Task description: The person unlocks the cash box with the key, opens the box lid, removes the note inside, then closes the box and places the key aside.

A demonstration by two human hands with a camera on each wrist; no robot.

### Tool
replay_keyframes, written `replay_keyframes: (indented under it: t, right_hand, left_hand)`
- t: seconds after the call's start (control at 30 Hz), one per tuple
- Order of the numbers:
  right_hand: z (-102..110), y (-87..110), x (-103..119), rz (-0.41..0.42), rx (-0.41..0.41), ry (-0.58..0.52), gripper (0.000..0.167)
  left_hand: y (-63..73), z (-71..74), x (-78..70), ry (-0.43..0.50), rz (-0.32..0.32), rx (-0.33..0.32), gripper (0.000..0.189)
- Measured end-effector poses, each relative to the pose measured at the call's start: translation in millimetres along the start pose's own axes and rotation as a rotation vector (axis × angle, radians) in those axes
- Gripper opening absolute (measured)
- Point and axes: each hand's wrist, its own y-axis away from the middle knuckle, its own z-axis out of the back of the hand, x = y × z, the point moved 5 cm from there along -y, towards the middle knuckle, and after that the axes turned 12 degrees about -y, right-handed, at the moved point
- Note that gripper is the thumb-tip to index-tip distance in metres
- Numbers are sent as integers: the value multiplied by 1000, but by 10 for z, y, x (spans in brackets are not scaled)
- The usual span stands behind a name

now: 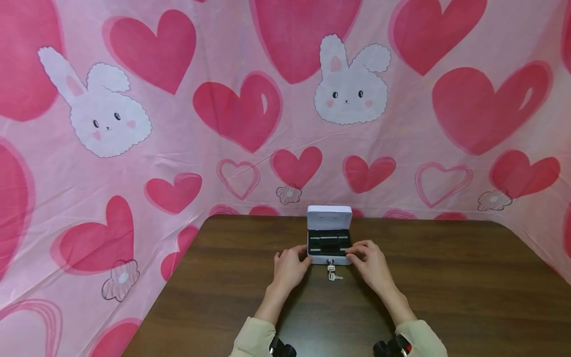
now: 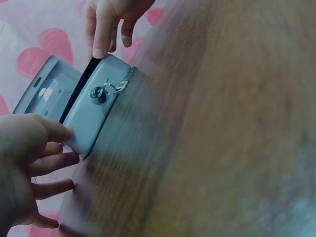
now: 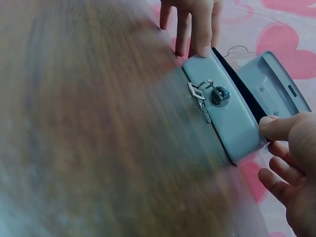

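A small white cash box point(image 1: 317, 260) stands on the table with its lid point(image 1: 329, 218) raised at the back. Inside sits a black compartment tray point(image 1: 330, 243). Two keys point(image 1: 332, 276) on a ring hang from the front lock point(image 3: 219, 96), one of them in it. My left hand point(image 1: 289, 269) grips the box's left front corner, thumb on the front and other fingers spread along the side. At the right side, my right hand point(image 1: 372, 265) pinches the box's edge between thumb and index finger, close to the tray; its other fingers are loosely bent.
The brown wooden table point(image 1: 200, 297) reaches back to a pink cloth point(image 1: 294, 109) printed with hearts and rabbits. The raised lid stands close to this cloth at the table's far edge. Dark wrist cameras show below both sleeves.
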Motion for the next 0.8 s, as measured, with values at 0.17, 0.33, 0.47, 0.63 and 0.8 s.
replay_keyframes:
  t: [0.17,0.33,0.47,0.63,0.8]
  right_hand:
    - [15,8,14,11,-20,-7,7]
    - [19,6,25,6,-28,-26,7]
    - [34,2,36,10,-38,-38,7]
    - [75,12,60,16,-54,-59,7]
    - [121,10,73,26,-67,-72,7]
  left_hand:
    - [1,8,-8,-2,-3,-7,31]
    - [-2,-8,11,-7,9,8,33]
    - [-2,-11,18,0,9,5,34]
    - [2,-5,16,-7,2,-9,32]
    - [-5,4,15,4,2,-4,33]
